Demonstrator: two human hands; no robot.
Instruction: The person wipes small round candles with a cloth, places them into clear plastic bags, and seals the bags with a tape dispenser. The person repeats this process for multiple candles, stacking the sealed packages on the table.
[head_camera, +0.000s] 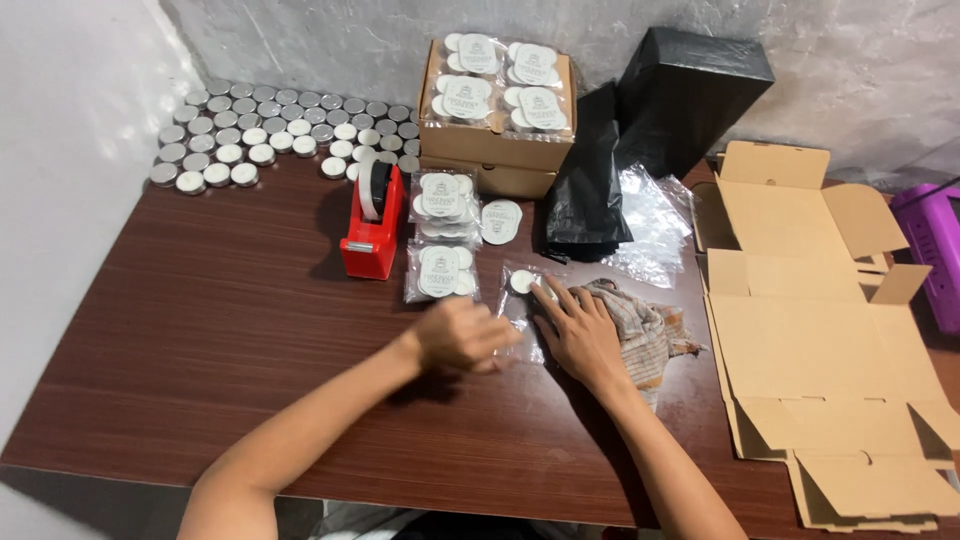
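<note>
On the dark brown wooden worktop (230, 320) stands a red plastic tape holder (371, 228). My right hand (578, 328) lies flat, fingers spread, on a small clear plastic bag (520, 300) holding a round white tin (521, 282). My left hand (462, 335) curls loosely on the bag's near edge; its grip is blurred, so I cannot tell.

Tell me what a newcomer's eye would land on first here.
Likely the red tape dispenser at mid-table, bright against the dark wood. Next, the rows of small round tins in the back left corner. In front, the left hand and right hand press on a clear plastic bag.
</note>
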